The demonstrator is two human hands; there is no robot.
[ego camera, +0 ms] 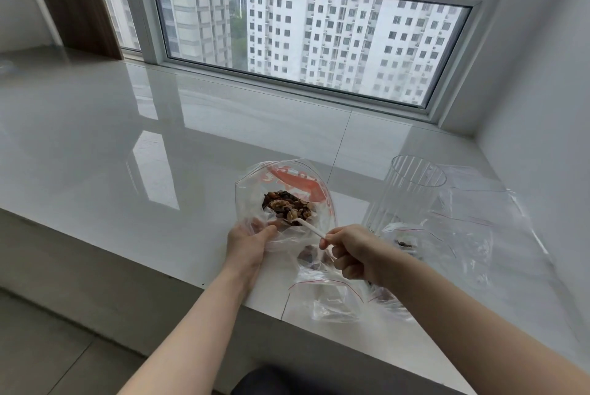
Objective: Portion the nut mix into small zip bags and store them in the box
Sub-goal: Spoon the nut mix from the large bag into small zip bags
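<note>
A large clear bag [319, 185] with red print stands open on the glossy sill, brown nut mix [287, 203] piled inside. My left hand [247, 243] grips the bag's near edge. My right hand [352, 255] pinches a white spoon [308, 227] whose bowl is down in the nuts. Small zip bags [329, 292] with red seal lines lie under and in front of my right hand, some holding a few nuts. A clear ribbed plastic box [405, 193] stands to the right, with another small bag [415, 240] at its foot.
More clear empty bags [485, 212] are spread on the sill at the right, near the white wall [542, 107]. A window [303, 40] runs along the back. The sill's front edge [159, 262] drops to a tiled floor at the left.
</note>
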